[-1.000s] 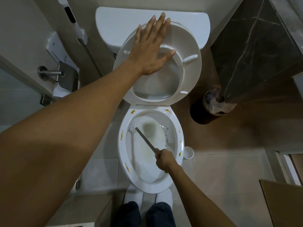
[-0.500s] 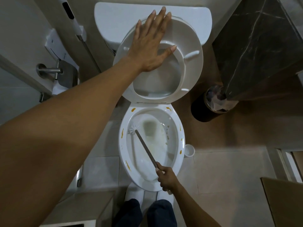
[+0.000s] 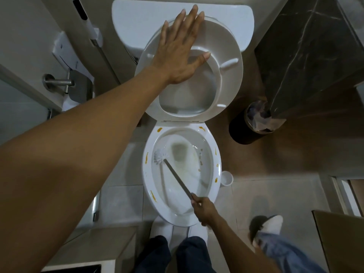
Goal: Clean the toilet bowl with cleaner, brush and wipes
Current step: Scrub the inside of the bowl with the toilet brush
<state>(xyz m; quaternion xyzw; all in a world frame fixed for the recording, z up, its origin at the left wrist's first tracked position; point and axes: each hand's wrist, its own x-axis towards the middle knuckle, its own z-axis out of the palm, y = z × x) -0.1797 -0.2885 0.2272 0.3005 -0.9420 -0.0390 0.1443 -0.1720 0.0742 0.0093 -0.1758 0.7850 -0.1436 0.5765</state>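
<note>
The white toilet bowl (image 3: 211, 186) lies below me, its rim dotted with several yellow-orange smears. My left hand (image 3: 178, 50) lies flat, fingers spread, against the raised seat (image 3: 226, 56), holding it up against the tank (image 3: 137, 18). My right hand (image 3: 203, 210) grips the grey handle of the toilet brush (image 3: 177, 177) at the bowl's near right rim. The white brush head (image 3: 160, 156) rests against the bowl's inner left wall, beside the water.
A black bin (image 3: 249, 127) with a plastic liner stands right of the toilet, under a dark marble counter (image 3: 307, 56). A small white brush holder (image 3: 226, 178) sits on the floor by the bowl. Another person's shoe and jeans leg (image 3: 269, 233) show at lower right.
My right hand pulled back from over the bowl to its near rim, and the brush head slid slightly along the left wall. A second person's foot came into view at lower right.
</note>
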